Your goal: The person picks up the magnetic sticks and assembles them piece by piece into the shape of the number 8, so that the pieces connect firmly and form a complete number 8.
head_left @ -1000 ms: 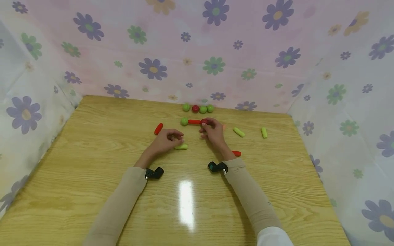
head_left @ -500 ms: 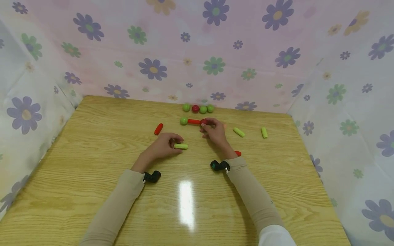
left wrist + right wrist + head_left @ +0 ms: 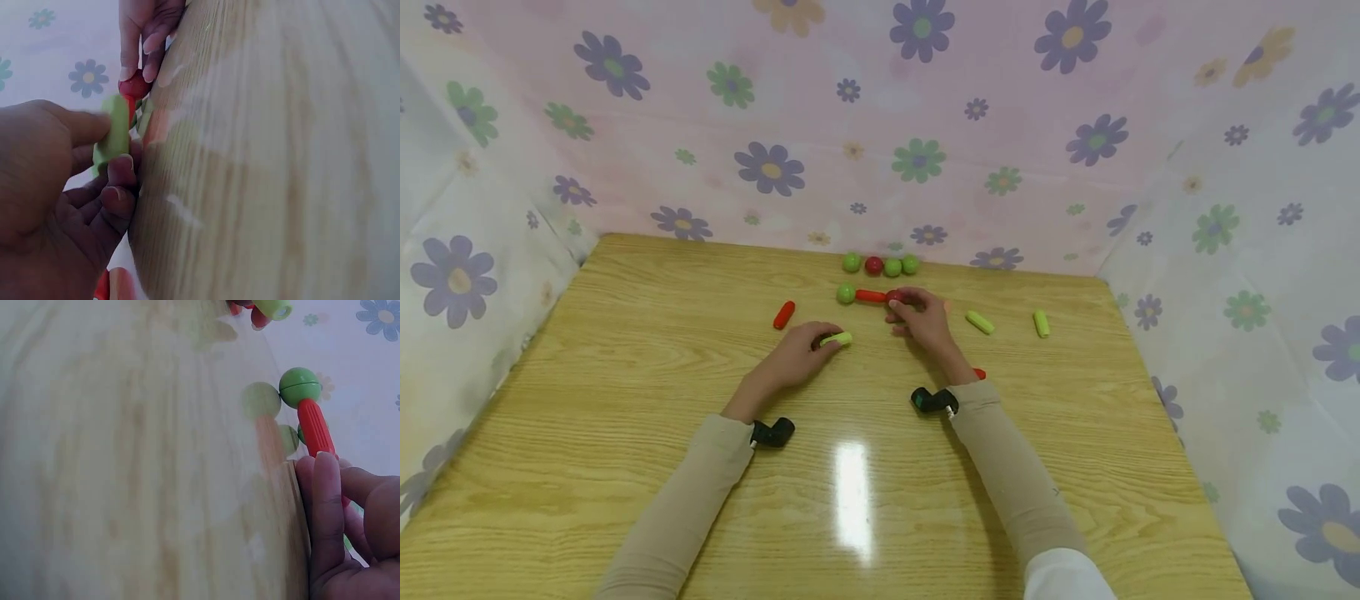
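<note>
Green and short, the stick [image 3: 837,339] sits pinched between the thumb and curled fingers of our left hand [image 3: 796,357], lifted just off the wooden table [image 3: 625,400], near its middle. Our right hand [image 3: 925,321] curls its fingers round the red ball [image 3: 895,296] at one end of a red rod [image 3: 871,295]; a green ball [image 3: 846,292] caps the other end. This joined piece lies on the table just behind the green stick, and four loose balls [image 3: 881,265] line up by the flowered wall.
</note>
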